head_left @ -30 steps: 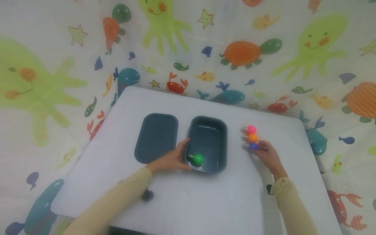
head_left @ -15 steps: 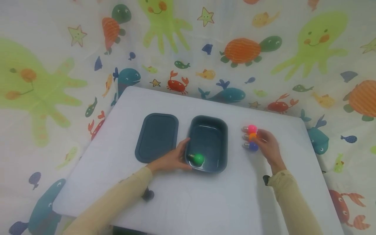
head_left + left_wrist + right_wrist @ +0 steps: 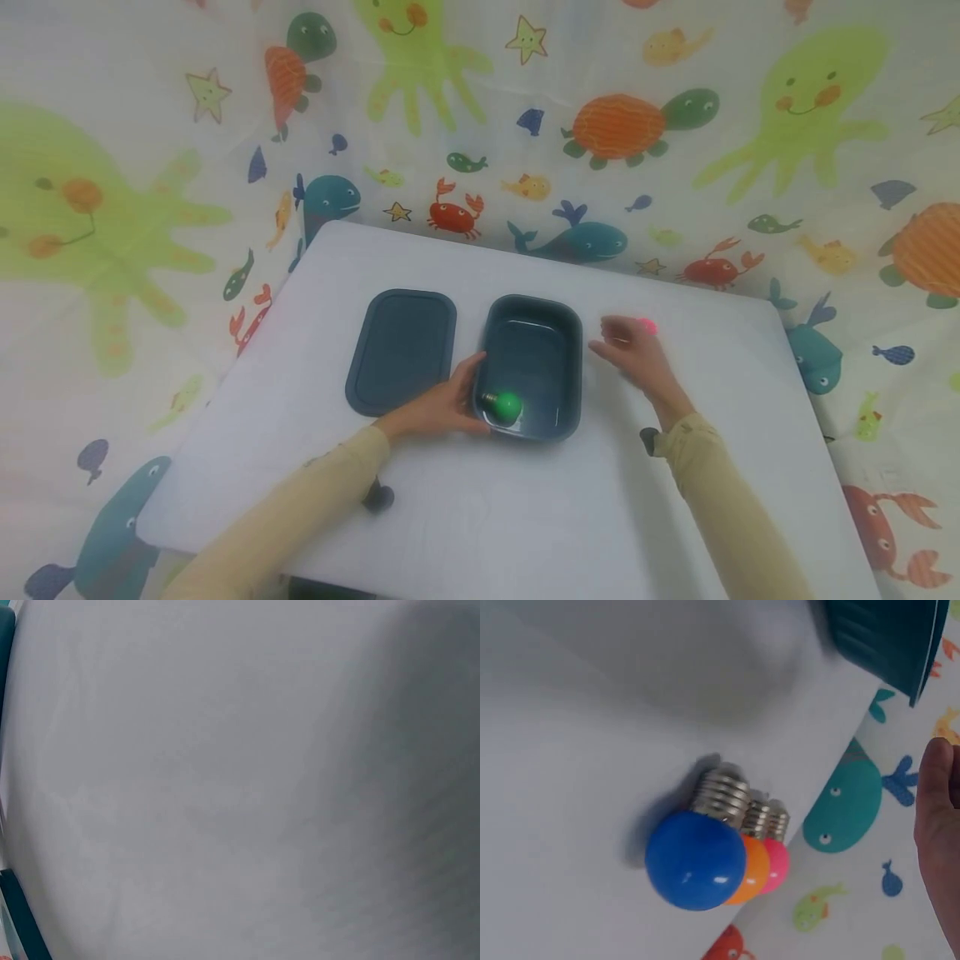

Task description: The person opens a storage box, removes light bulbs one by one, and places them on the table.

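My left hand (image 3: 438, 408) rests at the near left corner of a dark blue-grey food container (image 3: 577, 358), fingers spread along its left wall and thumb by the near corner. Inside, a green light bulb (image 3: 508, 407) lies near that corner. My right hand (image 3: 633, 350) hovers just right of the container with loosely bent fingers and nothing seen between them. In the head view it hides all but a pink bulb (image 3: 648, 326). The right wrist view shows a blue bulb (image 3: 694, 862), an orange bulb (image 3: 754, 874) and the pink one in a row on the table.
The container's flat lid (image 3: 401, 354) lies left of it, beyond my left forearm. Everything stands on a white table (image 3: 525, 517), whose far edge meets a sea-animal printed curtain (image 3: 480, 117). The left wrist view is mostly white table surface.
My right hand has gone from the blue bulb up to the orange and pink ones, then left toward the container. The left hand, container and green bulb have stayed put.
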`<action>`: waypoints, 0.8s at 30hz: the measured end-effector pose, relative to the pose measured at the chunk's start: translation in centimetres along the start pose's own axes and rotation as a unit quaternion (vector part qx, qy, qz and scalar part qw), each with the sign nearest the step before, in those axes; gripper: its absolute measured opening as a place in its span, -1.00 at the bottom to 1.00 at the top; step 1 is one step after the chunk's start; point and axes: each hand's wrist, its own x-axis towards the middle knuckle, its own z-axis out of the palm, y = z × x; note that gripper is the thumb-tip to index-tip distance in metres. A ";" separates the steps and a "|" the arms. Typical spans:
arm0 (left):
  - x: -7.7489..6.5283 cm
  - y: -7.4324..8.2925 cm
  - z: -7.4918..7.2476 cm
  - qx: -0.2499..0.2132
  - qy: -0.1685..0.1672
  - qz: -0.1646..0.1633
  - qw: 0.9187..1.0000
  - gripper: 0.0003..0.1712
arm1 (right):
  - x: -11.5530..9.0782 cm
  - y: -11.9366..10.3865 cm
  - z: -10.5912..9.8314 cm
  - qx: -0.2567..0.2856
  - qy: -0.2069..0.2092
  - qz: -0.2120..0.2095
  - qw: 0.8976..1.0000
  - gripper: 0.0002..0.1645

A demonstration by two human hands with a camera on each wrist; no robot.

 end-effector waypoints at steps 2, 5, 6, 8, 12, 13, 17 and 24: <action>0.0 0.0 0.0 -0.001 0.000 0.000 1.000 0.37 | 0.2 -0.7 0.5 0.004 -0.012 0.000 1.000 -0.26; 0.0 0.0 0.0 -0.004 0.000 -0.001 1.000 0.36 | 0.5 -1.5 1.1 0.005 -0.022 0.003 1.000 -0.25; 0.0 0.0 0.0 -0.004 0.000 -0.002 1.000 0.36 | 0.6 -1.7 1.3 0.005 -0.025 0.003 1.000 -0.24; -0.1 0.0 0.0 -0.003 0.001 -0.006 1.000 0.35 | 0.7 -2.2 1.6 0.002 -0.032 0.003 0.999 -0.22; -0.1 0.0 0.1 0.003 0.003 -0.008 1.000 0.35 | 0.7 -3.2 2.2 -0.003 -0.055 0.014 0.998 -0.20; -0.1 -0.1 0.1 0.004 0.003 -0.007 1.000 0.35 | 0.7 -3.5 2.4 -0.006 -0.063 0.018 0.998 -0.20; 0.0 -0.2 0.1 0.005 0.004 -0.004 1.000 0.35 | 0.6 -4.0 3.1 -0.020 -0.093 0.023 0.995 -0.20; -0.2 0.1 0.0 -0.002 0.003 -0.007 1.000 0.35 | 0.6 -4.6 4.3 -0.017 -0.123 -0.009 0.992 -0.21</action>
